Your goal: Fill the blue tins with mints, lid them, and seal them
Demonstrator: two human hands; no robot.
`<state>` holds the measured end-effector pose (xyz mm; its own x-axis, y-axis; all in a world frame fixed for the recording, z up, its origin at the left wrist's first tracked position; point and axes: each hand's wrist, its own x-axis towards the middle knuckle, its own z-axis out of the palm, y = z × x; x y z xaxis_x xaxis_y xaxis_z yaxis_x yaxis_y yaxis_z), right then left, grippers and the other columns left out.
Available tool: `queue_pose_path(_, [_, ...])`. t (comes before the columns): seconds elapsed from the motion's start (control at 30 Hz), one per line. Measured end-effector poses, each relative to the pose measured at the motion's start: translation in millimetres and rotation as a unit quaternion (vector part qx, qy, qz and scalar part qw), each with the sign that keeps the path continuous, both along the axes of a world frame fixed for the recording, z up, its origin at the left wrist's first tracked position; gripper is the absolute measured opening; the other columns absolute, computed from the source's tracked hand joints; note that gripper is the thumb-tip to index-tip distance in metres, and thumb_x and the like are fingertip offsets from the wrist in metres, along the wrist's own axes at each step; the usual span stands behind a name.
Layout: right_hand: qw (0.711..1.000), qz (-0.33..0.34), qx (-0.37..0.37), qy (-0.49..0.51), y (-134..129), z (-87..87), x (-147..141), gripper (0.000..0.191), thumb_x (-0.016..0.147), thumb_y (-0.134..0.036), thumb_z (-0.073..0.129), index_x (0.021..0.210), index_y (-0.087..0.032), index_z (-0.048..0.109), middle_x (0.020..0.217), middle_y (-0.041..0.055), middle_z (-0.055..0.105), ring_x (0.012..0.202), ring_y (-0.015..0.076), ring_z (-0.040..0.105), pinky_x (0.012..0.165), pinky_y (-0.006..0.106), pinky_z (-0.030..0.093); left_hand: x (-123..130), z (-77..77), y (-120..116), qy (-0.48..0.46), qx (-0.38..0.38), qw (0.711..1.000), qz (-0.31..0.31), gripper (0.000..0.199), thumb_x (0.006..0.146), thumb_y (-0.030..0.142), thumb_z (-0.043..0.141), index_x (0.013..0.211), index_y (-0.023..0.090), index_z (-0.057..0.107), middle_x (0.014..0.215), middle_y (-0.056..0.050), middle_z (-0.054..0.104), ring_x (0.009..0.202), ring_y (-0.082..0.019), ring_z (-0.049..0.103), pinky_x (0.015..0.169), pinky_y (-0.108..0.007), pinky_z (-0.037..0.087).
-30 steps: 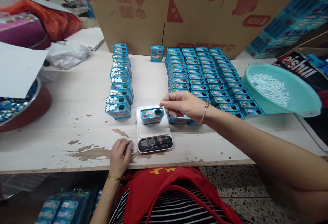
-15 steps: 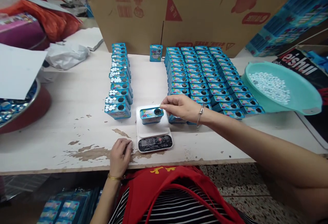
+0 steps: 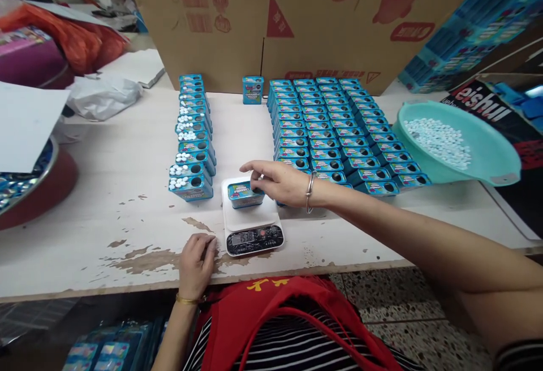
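A blue candy tin (image 3: 242,195) lies on the white kitchen scale (image 3: 248,219), its round opening at the right end. My right hand (image 3: 278,183) is over that end, one finger stretched out to the left and another bent down at the opening. The fingers are apart, and the bent fingertip is hidden. The display (image 3: 243,238) reads about 153.8. Left of the scale, my left hand (image 3: 195,263) rests on the table near its front edge, fingers loosely curled with nothing visible in them.
Left of the scale stands a column of tins (image 3: 190,187) topped with white candies. Several rows of tins (image 3: 326,133) stand to the right. A turquoise basin (image 3: 500,156) holds white candies. Behind are a single tin (image 3: 253,91) and a cardboard box (image 3: 237,43). A red bowl (image 3: 51,184) is left.
My right hand has moved slightly left over the tin's opening; its fingers have gone from pinched together to spread, one dipping down. My left hand rests as before. The view has shifted slightly.
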<state>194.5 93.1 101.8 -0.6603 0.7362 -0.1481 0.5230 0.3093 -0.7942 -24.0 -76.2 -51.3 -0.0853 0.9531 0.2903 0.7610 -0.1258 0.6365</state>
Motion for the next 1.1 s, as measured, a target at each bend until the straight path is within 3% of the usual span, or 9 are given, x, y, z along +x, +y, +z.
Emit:
queue_pose_path(0.23, [0.979,-0.133,0.087,0.131,-8.0,17.3,28.3,0.026,0.087,-0.022,0.051,0.109,-0.017,0.062,0.092,0.0045,0.061,0.07,0.0112,0.05,0.064,0.025,0.043,0.4,2.3,0.2,-0.008,-0.009,1.0,-0.001,0.014,0.091,0.027,0.05,0.089,0.019,0.061,0.085,-0.005,0.06,0.083,-0.016,0.057,0.074,-0.031,0.048])
queue_pose_path(0.37, [0.968,-0.199,0.049,0.146,-39.4,21.9,66.7,0.024,0.087,-0.037,0.055,0.101,-0.02,0.064,0.075,0.0017,0.057,0.064,0.0128,0.05,0.057,0.026,0.041,2.2,3.5,-0.4,-0.008,-0.003,1.0,0.0,0.013,0.09,0.026,0.051,0.089,0.019,0.062,0.084,-0.005,0.059,0.082,-0.016,0.057,0.073,-0.03,0.048])
queue_pose_path(0.43, [0.962,-0.231,0.017,0.141,-59.2,5.6,87.7,0.024,0.086,-0.042,0.056,0.095,-0.021,0.064,0.068,0.0006,0.055,0.06,0.0135,0.049,0.055,0.026,0.041,2.9,6.7,-0.2,-0.017,0.008,1.0,0.0,0.012,0.09,0.026,0.052,0.09,0.019,0.062,0.084,-0.004,0.059,0.082,-0.016,0.057,0.073,-0.03,0.048])
queue_pose_path(0.53, [0.945,-0.305,-0.005,0.115,-88.4,-40.9,117.4,0.027,0.085,-0.048,0.055,0.082,-0.021,0.06,0.065,0.0007,0.053,0.06,0.0153,0.05,0.055,0.028,0.041,2.8,20.6,5.1,-0.029,0.035,0.999,0.007,0.012,0.089,0.026,0.052,0.093,0.019,0.061,0.087,-0.004,0.061,0.082,-0.016,0.058,0.072,-0.03,0.048])
queue_pose_path(0.63, [0.929,-0.363,-0.008,0.065,-114.3,-91.7,139.2,0.028,0.087,-0.048,0.052,0.079,-0.022,0.057,0.066,0.0015,0.055,0.063,0.0179,0.052,0.059,0.03,0.042,3.4,48.4,22.1,-0.011,0.078,0.997,0.002,0.014,0.088,0.026,0.056,0.099,0.019,0.061,0.09,-0.005,0.06,0.08,-0.015,0.057,0.069,-0.029,0.048])
queue_pose_path(0.73, [0.929,-0.371,-0.015,0.017,-132.3,-124.9,148.4,0.026,0.089,-0.047,0.048,0.085,-0.023,0.057,0.071,0.0033,0.06,0.064,0.0202,0.055,0.062,0.033,0.044,9.5,82.8,51.1,0.035,0.105,0.993,-0.042,0.021,0.085,0.029,0.06,0.104,0.02,0.06,0.096,-0.006,0.06,0.086,-0.017,0.057,0.076,-0.032,0.049])
queue_pose_path(0.87, [0.93,-0.366,0.024,-0.012,-139.8,-139.9,145.9,0.025,0.092,-0.044,0.044,0.09,-0.022,0.056,0.086,0.0081,0.066,0.078,0.0241,0.061,0.074,0.037,0.046,26.2,115.7,94.7,0.136,0.075,0.976,-0.154,0.039,0.083,0.043,0.061,0.115,0.021,0.058,0.11,-0.009,0.058,0.105,-0.023,0.055,0.091,-0.039,0.045])
queue_pose_path(1.0, [0.924,-0.375,0.063,-0.035,-139.2,-145.3,140.9,0.026,0.094,-0.042,0.042,0.095,-0.021,0.058,0.091,0.0092,0.069,0.083,0.0243,0.065,0.075,0.035,0.048,40.2,127.4,127.9,0.255,-0.008,0.933,-0.255,0.058,0.081,0.056,0.059,0.126,0.02,0.052,0.118,-0.011,0.058,0.107,-0.027,0.054,0.091,-0.043,0.04])
queue_pose_path(1.1, [0.914,-0.381,0.136,-0.045,-139.5,-155.7,139.6,0.027,0.094,-0.04,0.043,0.096,-0.02,0.061,0.09,0.008,0.071,0.081,0.0222,0.067,0.072,0.032,0.048,45.3,133.4,143.5,0.3,-0.078,0.902,-0.301,0.047,0.086,0.052,0.055,0.121,0.02,0.054,0.108,-0.009,0.064,0.097,-0.025,0.058,0.086,-0.041,0.04])
